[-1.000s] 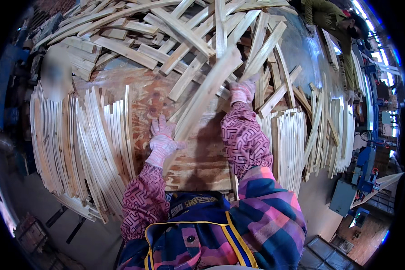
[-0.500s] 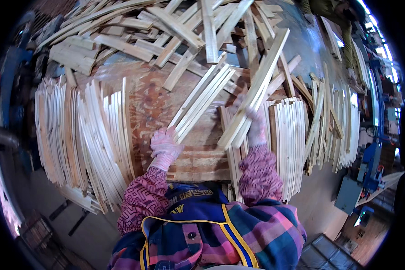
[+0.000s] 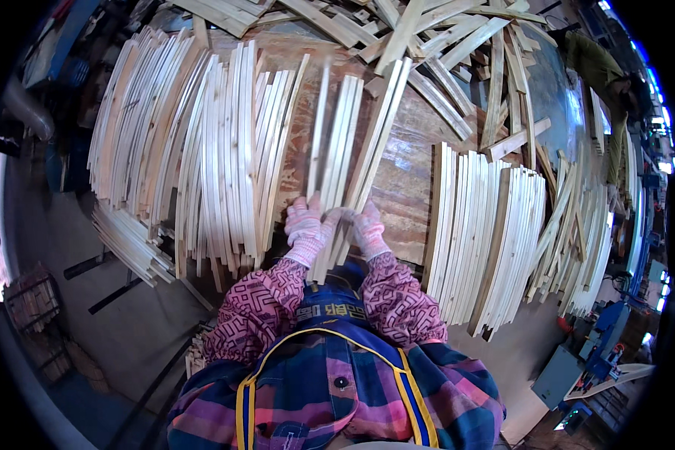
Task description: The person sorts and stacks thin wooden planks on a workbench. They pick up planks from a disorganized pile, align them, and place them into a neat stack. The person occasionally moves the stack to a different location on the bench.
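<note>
Both my hands wear pale pinkish work gloves and are side by side at the near edge of the wooden worktop (image 3: 409, 176). My left hand (image 3: 307, 229) is closed on the left side of some long, pale wooden strips (image 3: 341, 139); a thin one at its left is blurred. My right hand (image 3: 367, 229) presses in from the right, closed on more wooden strips (image 3: 382, 131) that lean outward to the right at their far ends. The near ends of the strips stick out between my hands toward my apron. Some of my fingers are hidden behind the wood.
On the left stand long rows of wooden strips (image 3: 229, 150), and another bundle of strips (image 3: 487, 232) lies on the right. A jumbled heap of boards (image 3: 457, 45) covers the far side. Machinery (image 3: 596, 349) stands at the lower right.
My right hand has come left and nearer with its strips, now beside my left hand. The strips in my left hand point more straight ahead. The view has shifted left.
</note>
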The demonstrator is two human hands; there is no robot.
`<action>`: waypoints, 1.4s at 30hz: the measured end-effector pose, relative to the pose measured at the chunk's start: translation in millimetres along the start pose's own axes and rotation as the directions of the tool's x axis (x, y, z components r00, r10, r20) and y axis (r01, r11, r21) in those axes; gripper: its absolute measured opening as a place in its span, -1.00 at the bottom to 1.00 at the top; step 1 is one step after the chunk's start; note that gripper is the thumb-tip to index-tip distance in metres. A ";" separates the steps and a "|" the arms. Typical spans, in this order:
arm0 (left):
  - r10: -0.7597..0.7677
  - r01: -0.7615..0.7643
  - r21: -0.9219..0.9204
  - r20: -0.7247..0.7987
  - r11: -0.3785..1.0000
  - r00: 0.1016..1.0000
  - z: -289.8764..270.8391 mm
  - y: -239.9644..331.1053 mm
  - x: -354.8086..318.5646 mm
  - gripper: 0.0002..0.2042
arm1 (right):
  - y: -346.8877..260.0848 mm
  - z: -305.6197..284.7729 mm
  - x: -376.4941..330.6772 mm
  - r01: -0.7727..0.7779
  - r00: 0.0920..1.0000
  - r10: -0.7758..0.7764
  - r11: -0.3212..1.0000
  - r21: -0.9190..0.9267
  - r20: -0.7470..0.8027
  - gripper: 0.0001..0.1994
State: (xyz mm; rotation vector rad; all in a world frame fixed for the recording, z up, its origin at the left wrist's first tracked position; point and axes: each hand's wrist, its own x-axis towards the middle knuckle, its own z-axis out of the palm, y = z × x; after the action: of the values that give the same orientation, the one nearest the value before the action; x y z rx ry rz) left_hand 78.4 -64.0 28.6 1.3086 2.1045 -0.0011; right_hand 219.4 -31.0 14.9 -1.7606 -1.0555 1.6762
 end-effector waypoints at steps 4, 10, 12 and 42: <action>0.197 -0.197 -0.088 -0.014 0.976 0.980 27.3 -32.0 2.2 -0.44 | 20.2 -7.3 7.0 -0.039 0.996 -0.007 0.863 -0.503 -0.090 -0.46; 0.051 -0.032 0.191 -0.096 0.981 0.994 -10.6 -47.4 3.3 -0.56 | 91.2 -22.8 -5.1 0.094 0.992 -0.120 0.926 -0.366 -0.048 -0.38; -0.002 0.008 0.249 -0.023 0.968 1.000 -34.3 -42.0 4.0 -0.55 | 66.5 -19.8 -14.0 0.094 0.994 -0.110 0.905 -0.415 -0.015 -0.37; 0.147 0.126 -0.991 0.120 -0.033 0.982 34.0 -3.6 39.7 -0.49 | 44.6 -25.7 -30.1 0.096 0.995 -0.104 0.945 -0.314 -0.009 -0.45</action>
State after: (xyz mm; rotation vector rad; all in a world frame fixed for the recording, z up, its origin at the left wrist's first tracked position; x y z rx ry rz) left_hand 81.9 -45.1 -20.1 0.2625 1.1733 1.2040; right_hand 254.9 -76.8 1.2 -1.8773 -1.4395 1.4835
